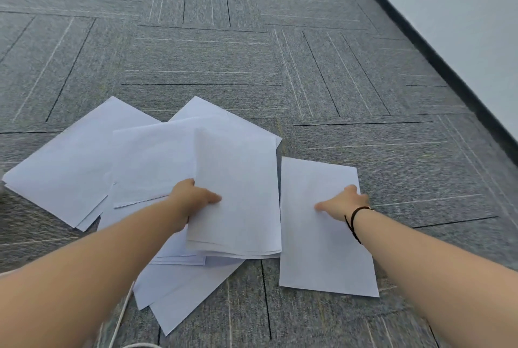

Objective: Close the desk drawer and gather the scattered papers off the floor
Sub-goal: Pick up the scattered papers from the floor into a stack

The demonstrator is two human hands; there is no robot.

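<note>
Several white paper sheets lie scattered on the grey carpet. My left hand grips a small stack of papers by its left edge, thumb on top, the stack lifted slightly over the other loose sheets. My right hand is closed on the right edge of a single sheet lying apart to the right, thumb pressed on its top face. More sheets stick out under the stack toward me. The desk drawer is not in view.
Grey patterned carpet tiles cover the floor all around. A white wall with a dark baseboard runs diagonally at the upper right. A thin white cord lies at the bottom left.
</note>
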